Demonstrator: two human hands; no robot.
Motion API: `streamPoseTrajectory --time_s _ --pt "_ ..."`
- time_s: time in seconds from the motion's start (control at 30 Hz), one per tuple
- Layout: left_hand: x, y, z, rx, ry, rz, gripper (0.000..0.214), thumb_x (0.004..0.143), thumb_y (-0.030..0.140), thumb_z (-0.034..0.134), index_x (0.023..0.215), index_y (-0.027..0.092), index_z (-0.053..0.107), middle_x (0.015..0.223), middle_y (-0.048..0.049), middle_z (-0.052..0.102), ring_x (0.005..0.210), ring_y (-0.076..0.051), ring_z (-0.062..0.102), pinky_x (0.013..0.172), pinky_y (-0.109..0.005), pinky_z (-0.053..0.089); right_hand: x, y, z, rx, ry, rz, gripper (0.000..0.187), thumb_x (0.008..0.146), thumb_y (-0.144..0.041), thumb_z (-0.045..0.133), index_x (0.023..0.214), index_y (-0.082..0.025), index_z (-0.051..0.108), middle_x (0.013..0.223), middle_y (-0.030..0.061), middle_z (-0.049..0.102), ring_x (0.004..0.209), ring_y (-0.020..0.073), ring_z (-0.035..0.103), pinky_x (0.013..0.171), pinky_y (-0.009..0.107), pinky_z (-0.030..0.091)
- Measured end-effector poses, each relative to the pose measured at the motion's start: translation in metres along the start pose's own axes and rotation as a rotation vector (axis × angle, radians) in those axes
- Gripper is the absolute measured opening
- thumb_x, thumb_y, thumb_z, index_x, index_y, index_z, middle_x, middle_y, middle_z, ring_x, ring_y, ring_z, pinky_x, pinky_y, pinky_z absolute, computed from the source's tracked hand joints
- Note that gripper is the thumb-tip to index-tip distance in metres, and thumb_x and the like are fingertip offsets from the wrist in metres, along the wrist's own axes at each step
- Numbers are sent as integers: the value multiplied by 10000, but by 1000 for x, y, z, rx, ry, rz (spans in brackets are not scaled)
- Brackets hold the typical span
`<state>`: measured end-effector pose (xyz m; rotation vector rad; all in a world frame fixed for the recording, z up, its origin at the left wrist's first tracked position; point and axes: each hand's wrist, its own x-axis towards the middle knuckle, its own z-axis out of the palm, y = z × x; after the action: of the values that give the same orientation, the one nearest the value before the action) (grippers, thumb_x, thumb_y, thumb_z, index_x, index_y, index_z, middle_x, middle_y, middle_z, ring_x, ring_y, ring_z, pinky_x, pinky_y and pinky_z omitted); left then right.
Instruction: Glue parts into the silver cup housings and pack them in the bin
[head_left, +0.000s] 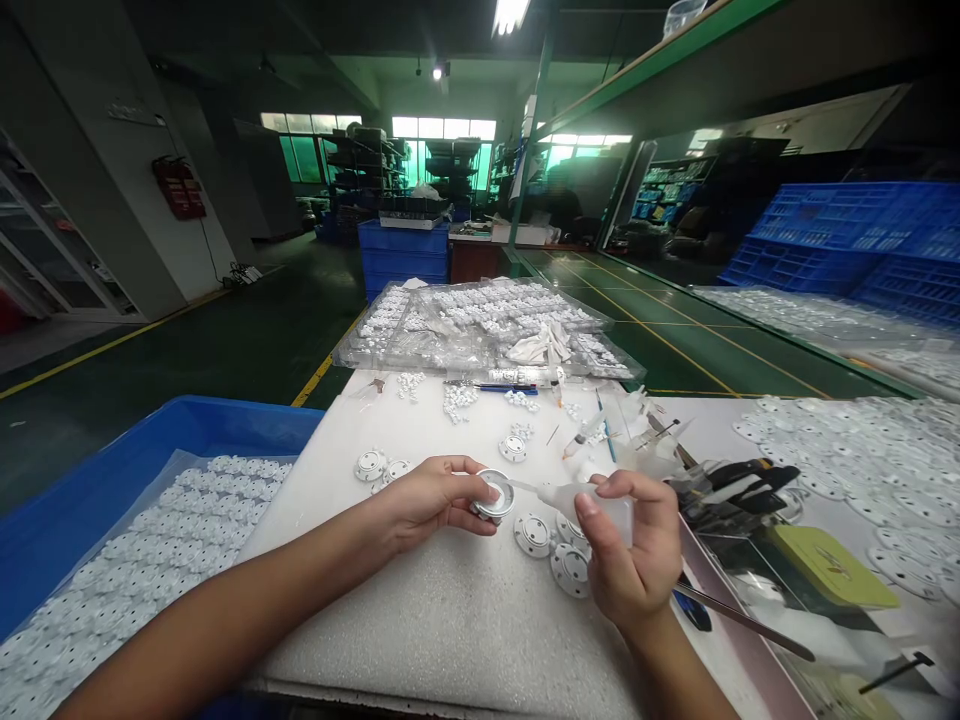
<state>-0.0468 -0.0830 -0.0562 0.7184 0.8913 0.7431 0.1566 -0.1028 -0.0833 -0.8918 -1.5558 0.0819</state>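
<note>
My left hand (431, 500) pinches a small round white and silver disc part (495, 495) just above the white foam pad (465, 610). My right hand (634, 550) is wrapped round a small clear squeeze bottle (581, 497) whose thin nozzle points left onto the disc's top. Three similar round white discs (559, 550) lie on the foam between my hands. Two more discs (381, 467) rest to the left of my left hand, and one (513, 448) lies further back.
A blue bin (90, 490) of white parts sits at the left. Clear trays of small white parts (480, 325) stand at the back. Pens, syringes and tweezers (600, 430) lie beyond my hands. Black pliers (739, 485), a yellow-green block (832, 565) and heaped white discs (870, 465) fill the right.
</note>
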Motion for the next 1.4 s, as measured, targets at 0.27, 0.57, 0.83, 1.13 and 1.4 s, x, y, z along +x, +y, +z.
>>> streamPoseTrajectory --time_s 0.27,0.57,0.83,1.13,1.4 --pt "-1 1 1 3 -5 -8 241 621 100 754 788 102 581 760 -62 645 669 -136 631 584 -227 563 3 -3 -1 -60 -35 -20 95 862 -264 550 915 -206 496 773 5 502 706 160 526 621 292 358" --pt "1 -1 -5 19 -22 8 251 636 125 766 802 103 580 796 -77 655 696 -146 646 616 -232 567 3 -2 0 -40 -45 -15 73 865 -237 539 903 -201 488 756 4 496 705 155 521 621 283 363" --pt "2 0 -6 33 -22 4 236 642 112 746 807 92 578 784 -89 656 667 -146 642 590 -222 564 0 2 1 6 -27 -3 86 851 -228 560 901 -189 501 798 -1 490 765 147 522 678 269 369" --pt "1 2 -8 54 -18 24 250 660 122 745 844 95 577 828 -99 655 726 -165 651 628 -243 574 0 2 4 73 87 46 101 816 -250 601 880 -179 568 821 7 523 788 151 539 726 283 384" --pt "-2 7 -8 42 0 50 259 675 113 732 875 96 569 847 -102 650 691 -152 641 637 -251 571 17 -3 12 396 219 468 308 794 -326 666 1019 -189 506 855 42 641 735 170 641 726 345 500"
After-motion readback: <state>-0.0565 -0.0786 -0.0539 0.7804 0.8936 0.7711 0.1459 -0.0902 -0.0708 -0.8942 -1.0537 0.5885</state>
